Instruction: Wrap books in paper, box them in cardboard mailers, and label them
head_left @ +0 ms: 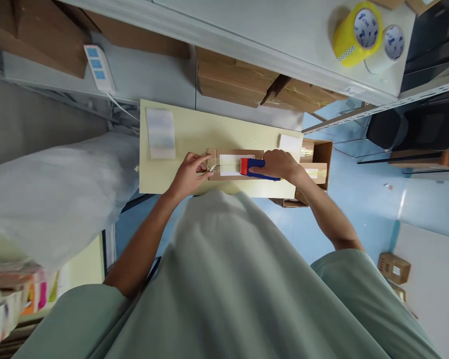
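Observation:
A flat cardboard box (236, 152) with a white label (230, 170) on top lies on the pale yellow table (194, 132). My left hand (191, 173) grips the box's left end, thumb and fingertips on either side of a shiny bit of clear tape. In my right hand (279, 164) is a blue and red tape dispenser (252, 167), its red end over the label. A strip of tape appears to run along the box between the left fingers and the dispenser.
White papers (160, 133) lie at the table's left. An open carton (323, 149) holding boxes stands by its right end. Behind are larger cardboard boxes (234, 77). Yellow tape rolls (353, 37) sit on the upper shelf; a power strip (101, 70) is at back left.

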`<state>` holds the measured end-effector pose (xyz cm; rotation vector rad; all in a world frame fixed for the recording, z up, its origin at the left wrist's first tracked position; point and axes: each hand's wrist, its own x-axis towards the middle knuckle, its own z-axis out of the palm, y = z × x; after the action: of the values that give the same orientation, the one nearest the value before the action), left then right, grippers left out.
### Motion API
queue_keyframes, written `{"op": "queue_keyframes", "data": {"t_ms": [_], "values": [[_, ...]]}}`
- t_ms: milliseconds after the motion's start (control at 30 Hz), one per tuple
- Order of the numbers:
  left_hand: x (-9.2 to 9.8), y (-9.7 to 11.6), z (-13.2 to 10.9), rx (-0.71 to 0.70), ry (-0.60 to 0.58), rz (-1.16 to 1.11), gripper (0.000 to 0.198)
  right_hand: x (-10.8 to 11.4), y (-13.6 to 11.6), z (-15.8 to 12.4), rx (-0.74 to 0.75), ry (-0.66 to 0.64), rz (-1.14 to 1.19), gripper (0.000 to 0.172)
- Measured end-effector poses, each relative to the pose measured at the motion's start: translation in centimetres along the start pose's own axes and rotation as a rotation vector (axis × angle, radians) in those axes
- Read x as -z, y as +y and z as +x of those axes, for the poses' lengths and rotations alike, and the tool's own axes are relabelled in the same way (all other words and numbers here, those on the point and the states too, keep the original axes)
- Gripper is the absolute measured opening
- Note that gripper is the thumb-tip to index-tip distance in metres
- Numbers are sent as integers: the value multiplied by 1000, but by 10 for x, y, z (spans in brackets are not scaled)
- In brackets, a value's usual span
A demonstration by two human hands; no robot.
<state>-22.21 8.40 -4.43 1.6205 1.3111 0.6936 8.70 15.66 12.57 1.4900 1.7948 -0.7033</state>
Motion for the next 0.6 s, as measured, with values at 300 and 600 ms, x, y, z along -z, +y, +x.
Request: {"op": "queue_keyframes", "data": {"t_ms": [300, 600], "values": [[-47, 28, -32, 163, 348, -40, 68, -8, 26, 8, 120, 21, 159, 58], [-45, 40, -30, 221, 324, 283, 58, 7, 15, 4, 120, -52, 130, 52]]}}
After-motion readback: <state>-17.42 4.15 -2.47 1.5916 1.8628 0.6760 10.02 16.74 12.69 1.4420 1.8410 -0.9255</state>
